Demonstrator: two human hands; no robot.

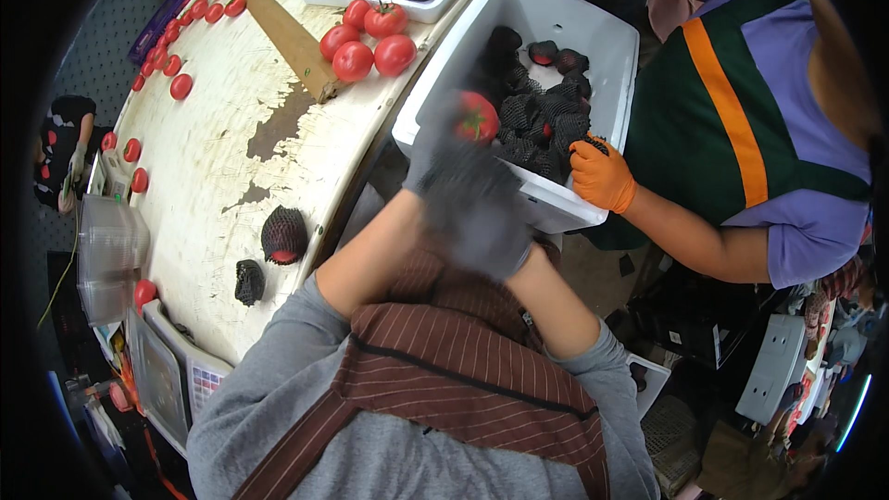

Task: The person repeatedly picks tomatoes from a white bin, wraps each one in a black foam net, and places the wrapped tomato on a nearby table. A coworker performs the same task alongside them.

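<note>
My left hand [434, 146], in a grey glove, holds a red tomato [477, 118] with its green calyx showing, over the near corner of a white foam box [555, 205]. My right hand [486, 239], also gloved in grey, is close below it, with a dark foam net sleeve [476, 184] bunched in its fingers. Motion blurs both hands, so the fingers are hard to make out. Inside the box lie several tomatoes in black foam nets [555, 107]. To my left, a netted tomato [284, 236] and a loose black net [249, 282] rest on the worn white table [208, 222].
A co-worker's orange-gloved hand [601, 175] is at the box's right corner. Bare tomatoes [354, 61] sit beside a wooden board [278, 31]. Beyond is a white foam tray [424, 10] of netted tomatoes. Clear plastic containers [111, 243] and a scale [163, 354] stand at left.
</note>
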